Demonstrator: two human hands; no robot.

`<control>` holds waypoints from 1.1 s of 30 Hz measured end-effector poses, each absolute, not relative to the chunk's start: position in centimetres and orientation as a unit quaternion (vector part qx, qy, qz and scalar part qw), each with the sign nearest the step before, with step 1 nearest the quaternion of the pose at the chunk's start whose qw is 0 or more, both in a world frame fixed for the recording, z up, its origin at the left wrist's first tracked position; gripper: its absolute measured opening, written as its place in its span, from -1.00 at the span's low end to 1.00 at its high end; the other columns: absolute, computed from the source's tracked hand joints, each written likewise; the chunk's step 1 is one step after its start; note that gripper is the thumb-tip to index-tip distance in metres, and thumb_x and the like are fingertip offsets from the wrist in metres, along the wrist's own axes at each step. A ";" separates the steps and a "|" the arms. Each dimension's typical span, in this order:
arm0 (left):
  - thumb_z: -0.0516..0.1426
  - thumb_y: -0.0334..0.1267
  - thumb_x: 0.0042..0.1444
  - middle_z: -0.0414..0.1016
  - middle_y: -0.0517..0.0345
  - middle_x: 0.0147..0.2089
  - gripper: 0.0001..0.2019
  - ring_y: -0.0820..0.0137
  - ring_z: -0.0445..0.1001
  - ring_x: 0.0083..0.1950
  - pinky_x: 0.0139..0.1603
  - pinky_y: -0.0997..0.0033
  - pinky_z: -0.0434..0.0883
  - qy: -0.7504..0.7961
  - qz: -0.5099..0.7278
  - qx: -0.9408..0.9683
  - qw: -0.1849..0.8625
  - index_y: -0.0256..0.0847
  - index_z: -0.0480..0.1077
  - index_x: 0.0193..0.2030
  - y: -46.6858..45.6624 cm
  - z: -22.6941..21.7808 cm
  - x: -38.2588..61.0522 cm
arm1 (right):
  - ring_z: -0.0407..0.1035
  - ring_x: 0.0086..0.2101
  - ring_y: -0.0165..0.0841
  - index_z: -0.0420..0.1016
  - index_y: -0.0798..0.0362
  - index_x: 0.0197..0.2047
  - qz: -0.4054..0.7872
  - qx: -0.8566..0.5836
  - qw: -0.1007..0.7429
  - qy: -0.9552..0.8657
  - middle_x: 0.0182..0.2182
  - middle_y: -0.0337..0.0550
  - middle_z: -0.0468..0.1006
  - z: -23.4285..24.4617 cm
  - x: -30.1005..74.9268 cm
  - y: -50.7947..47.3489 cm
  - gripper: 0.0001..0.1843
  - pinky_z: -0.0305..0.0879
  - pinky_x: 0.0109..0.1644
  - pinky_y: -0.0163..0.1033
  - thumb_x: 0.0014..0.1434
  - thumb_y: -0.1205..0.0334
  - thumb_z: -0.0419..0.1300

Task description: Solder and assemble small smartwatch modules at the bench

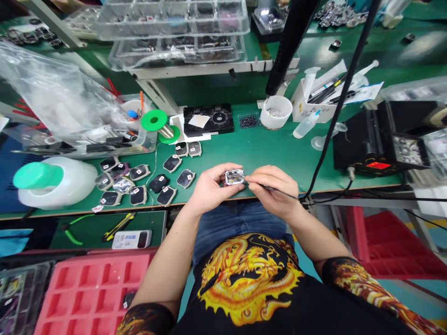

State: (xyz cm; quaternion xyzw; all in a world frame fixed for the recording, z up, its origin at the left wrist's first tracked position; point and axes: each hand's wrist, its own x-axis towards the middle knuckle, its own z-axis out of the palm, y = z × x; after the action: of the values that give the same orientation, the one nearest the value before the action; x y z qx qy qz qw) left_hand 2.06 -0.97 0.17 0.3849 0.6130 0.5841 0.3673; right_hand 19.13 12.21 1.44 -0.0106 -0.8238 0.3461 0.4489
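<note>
My left hand [209, 188] pinches a small square silver-framed part [233, 177] with a glossy face and a pinkish edge, just above the front of the green bench mat [251, 153]. My right hand [275, 190] grips a slim soldering iron [289, 196], and its thin tip reaches the part's right side. A black cable runs from the iron off to the right. Several black-faced, silver-rimmed parts [159, 184] with small red-and-white labels lie on the mat left of my hands.
A soldering station [377, 153] with a red display stands to the right. Ahead are a green solder spool [155, 120], a white cup [275, 112] and a black fixture [208, 120]. Shelved trays run overhead. A large white bottle [56, 182] lies left; a red foam tray [94, 293] sits lower left.
</note>
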 end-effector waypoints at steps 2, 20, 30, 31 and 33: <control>0.52 -0.17 0.01 0.72 0.02 -0.03 -0.52 0.35 0.66 -0.12 -0.06 0.38 0.61 0.616 0.578 0.390 0.366 -0.18 0.65 0.09 -1.0 0.0 2.1 | 0.60 -0.19 -0.25 0.70 -0.02 0.02 0.357 -0.046 0.460 -0.811 -0.16 -0.09 0.69 1.4 19.1 12.2 -0.89 0.62 -0.07 -0.13 0.51 0.25 0.32; 0.48 -0.14 0.06 0.72 0.04 -0.04 -0.54 0.36 0.66 -0.12 -0.07 0.40 0.59 0.621 0.566 0.414 0.350 -0.18 0.64 0.11 -1.0 -0.2 2.0 | 0.64 -0.16 -0.20 0.60 0.02 0.19 0.298 0.052 0.442 -0.844 -0.11 -0.03 0.71 0.2 19.3 12.1 -0.73 0.64 -0.08 -0.06 0.47 0.36 0.32; 0.45 -0.15 0.12 0.72 0.01 0.04 -0.56 0.32 0.67 -0.04 0.01 0.35 0.60 0.622 0.560 0.425 0.345 -0.14 0.64 0.15 -1.0 -0.6 1.9 | 0.62 -0.16 -0.19 0.60 0.10 0.16 0.307 0.061 0.450 -0.836 -0.12 0.02 0.69 0.4 19.6 12.1 -0.74 0.63 -0.08 -0.06 0.44 0.41 0.33; 0.45 -0.15 0.12 0.72 0.01 0.04 -0.56 0.31 0.67 -0.04 0.01 0.35 0.60 0.622 0.561 0.424 0.345 -0.14 0.64 0.15 -1.0 -0.6 1.9 | 0.62 -0.16 -0.18 0.60 0.11 0.16 0.306 0.064 0.450 -0.836 -0.11 0.03 0.69 0.4 19.6 12.2 -0.74 0.63 -0.08 -0.06 0.44 0.42 0.34; 0.45 -0.16 0.11 0.72 0.02 0.04 -0.56 0.32 0.67 -0.04 0.02 0.36 0.61 0.622 0.563 0.424 0.341 -0.14 0.64 0.14 -1.0 -0.5 1.9 | 0.61 -0.15 -0.18 0.59 0.11 0.17 0.301 0.068 0.446 -0.840 -0.10 0.04 0.69 0.4 19.6 12.2 -0.73 0.63 -0.08 -0.05 0.43 0.42 0.34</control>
State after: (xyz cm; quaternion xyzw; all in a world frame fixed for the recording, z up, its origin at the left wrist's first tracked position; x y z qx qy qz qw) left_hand 1.93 -1.01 -0.53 0.4243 0.6221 0.5630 0.3405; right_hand 19.62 12.21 0.39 0.0684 -0.8401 0.3008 0.4462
